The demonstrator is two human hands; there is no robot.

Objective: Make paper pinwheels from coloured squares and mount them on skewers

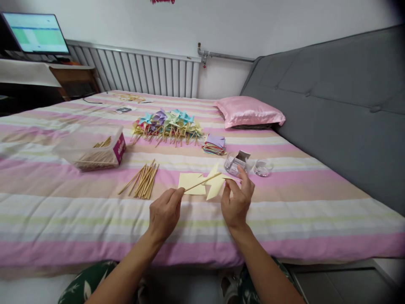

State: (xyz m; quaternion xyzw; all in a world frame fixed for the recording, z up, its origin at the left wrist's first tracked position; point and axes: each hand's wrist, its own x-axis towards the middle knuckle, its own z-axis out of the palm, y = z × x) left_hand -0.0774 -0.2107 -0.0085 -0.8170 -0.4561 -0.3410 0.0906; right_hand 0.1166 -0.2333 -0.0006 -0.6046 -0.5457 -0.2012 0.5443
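My left hand pinches the lower end of a thin wooden stick, which slants up to the right. At the stick's far end is a pale yellow paper pinwheel. My right hand has its fingers at the pinwheel's right blade and appears to grip it. Under the stick, a flat pale yellow paper sheet with slits lies on the bed. A pile of loose sticks is left of my left hand. Just beyond my right hand stand an opened clear container and a round clear lid or dish.
A clear plastic tub of sticks stands at the left. Finished-looking colourful pinwheels are heaped mid-bed, beside a stack of coloured paper. A pink pillow lies by the grey headboard. Behind are a radiator and a monitor.
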